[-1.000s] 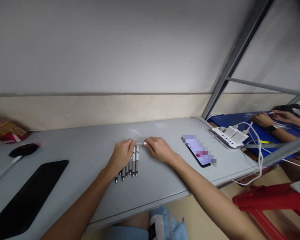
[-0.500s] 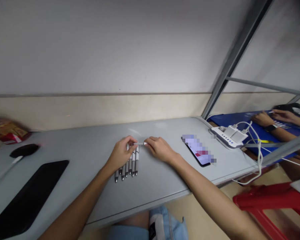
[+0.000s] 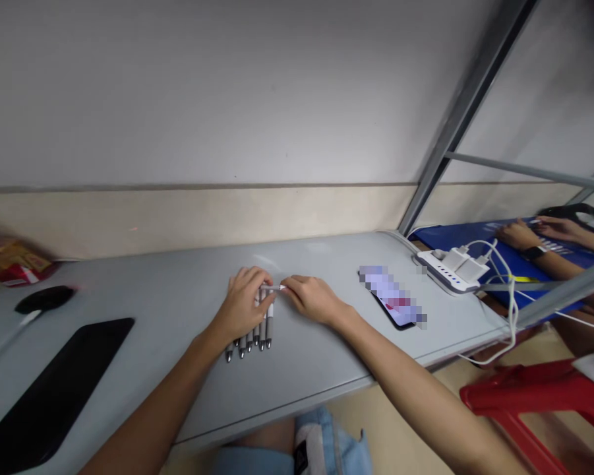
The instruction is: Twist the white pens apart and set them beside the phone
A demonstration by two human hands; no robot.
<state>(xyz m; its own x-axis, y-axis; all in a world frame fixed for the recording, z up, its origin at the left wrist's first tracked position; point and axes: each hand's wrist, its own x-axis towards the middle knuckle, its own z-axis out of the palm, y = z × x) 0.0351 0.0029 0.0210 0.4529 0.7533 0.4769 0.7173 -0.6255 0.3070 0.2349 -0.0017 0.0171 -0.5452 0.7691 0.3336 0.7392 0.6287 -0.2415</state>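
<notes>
Several grey and white pens (image 3: 258, 333) lie side by side on the grey table (image 3: 178, 297), tips toward me. My left hand (image 3: 242, 305) rests over their upper ends, fingers curled, pinching one end of a thin white pen part (image 3: 275, 288). My right hand (image 3: 312, 298) pinches the other end of that same part, so it spans the small gap between my two hands just above the row of pens.
A phone (image 3: 393, 300) lies right of my hands. A white power strip with chargers and cables (image 3: 452, 269) sits at the table's right end. A black mat (image 3: 54, 386), a black mouse (image 3: 43, 298) and a red packet (image 3: 12, 260) are at left. Another person's hands (image 3: 529, 232) work on a blue table; a red stool (image 3: 538, 402) stands right.
My hands have drawn slightly closer together over the pens, and the white part between them looks shorter. My left fingers have shifted on the pen ends.
</notes>
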